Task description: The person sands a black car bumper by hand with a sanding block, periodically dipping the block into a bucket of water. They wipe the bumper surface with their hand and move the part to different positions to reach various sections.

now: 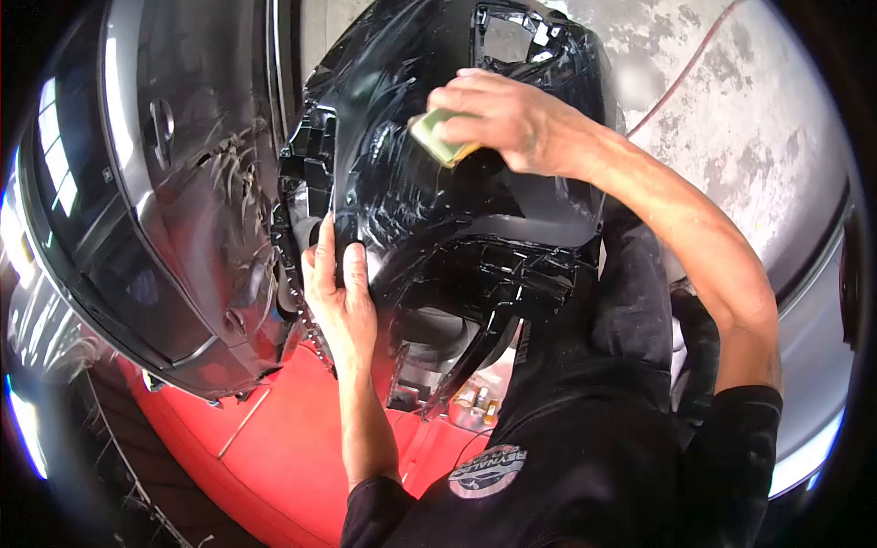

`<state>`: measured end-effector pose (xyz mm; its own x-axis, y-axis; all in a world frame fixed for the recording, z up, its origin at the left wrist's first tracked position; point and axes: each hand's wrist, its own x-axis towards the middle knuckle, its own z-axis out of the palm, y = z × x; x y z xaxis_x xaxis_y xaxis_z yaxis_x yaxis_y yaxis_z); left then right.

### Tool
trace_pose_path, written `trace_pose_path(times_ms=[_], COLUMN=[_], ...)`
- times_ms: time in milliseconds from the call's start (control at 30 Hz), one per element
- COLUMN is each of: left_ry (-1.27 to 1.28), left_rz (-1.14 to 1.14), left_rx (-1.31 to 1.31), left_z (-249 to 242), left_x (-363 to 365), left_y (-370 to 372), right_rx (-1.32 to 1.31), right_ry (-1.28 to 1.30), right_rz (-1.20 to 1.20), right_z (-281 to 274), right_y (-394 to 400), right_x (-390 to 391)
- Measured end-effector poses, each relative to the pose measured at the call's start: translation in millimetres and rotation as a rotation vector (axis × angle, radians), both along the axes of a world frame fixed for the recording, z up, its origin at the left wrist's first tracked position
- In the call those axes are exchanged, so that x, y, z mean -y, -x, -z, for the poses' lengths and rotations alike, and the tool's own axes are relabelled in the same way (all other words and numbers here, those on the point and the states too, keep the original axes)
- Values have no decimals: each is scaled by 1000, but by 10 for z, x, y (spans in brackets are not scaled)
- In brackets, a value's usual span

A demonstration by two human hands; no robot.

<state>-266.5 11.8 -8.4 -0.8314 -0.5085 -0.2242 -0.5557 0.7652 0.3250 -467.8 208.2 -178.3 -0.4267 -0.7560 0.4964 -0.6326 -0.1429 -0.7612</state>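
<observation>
A large black plastic car bumper (393,173) lies in front of me, with whitish streaks smeared over its glossy surface. My right hand (493,119) is closed round a green and yellow sponge (443,137), pressed to the upper middle of the bumper. The sponge is slightly blurred. Lower left, my left hand (343,297) grips the bumper's side edge, its thumb on the near face and its fingers along the rim. Part of the fingers is hidden behind that edge.
Close on the left stands a dark car side (196,201) with scraped, torn-looking damage. A red surface (283,438) spreads below, with several small bottles (481,399) near my body. A reddish hose (685,73) crosses the worn concrete floor (703,137). Another grey car (813,338) is at right.
</observation>
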Motion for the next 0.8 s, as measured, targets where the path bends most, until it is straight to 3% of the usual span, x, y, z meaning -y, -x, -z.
trace_pose_path(times_ms=[167, 300, 433, 500, 567, 633, 700, 767, 800], left_ry=[16, 17, 35, 40, 10, -4, 14, 6, -1], left_rz=[4, -16, 14, 38, -18, -43, -22, -23, -19], left_rx=[6, 20, 12, 8, 22, 52, 37, 37, 25], left_z=[2, -16, -17, -29, -36, -77, -56, -45, -43], left_x=[18, 1, 21, 36, 7, -7, 10, 15, 18], left_y=[-16, 2, -19, -27, 0, 11, -2, -23, -16], right_rx=[75, 94, 57, 40, -2, 103, 86, 53, 26], right_ry=[227, 50, 159, 123, 101, 1, 191, 157, 79], right_rz=[-21, 47, 84, -1, 120, 80, 86, -64, -22], right_z=[-304, -6, -455, -313, -33, -213, -519, -542, -463], right_y=[-492, -129, -517, -286, -43, -234, -575, -425, -303], right_x=[188, 134, 245, 230, 204, 260, 355, 314, 302])
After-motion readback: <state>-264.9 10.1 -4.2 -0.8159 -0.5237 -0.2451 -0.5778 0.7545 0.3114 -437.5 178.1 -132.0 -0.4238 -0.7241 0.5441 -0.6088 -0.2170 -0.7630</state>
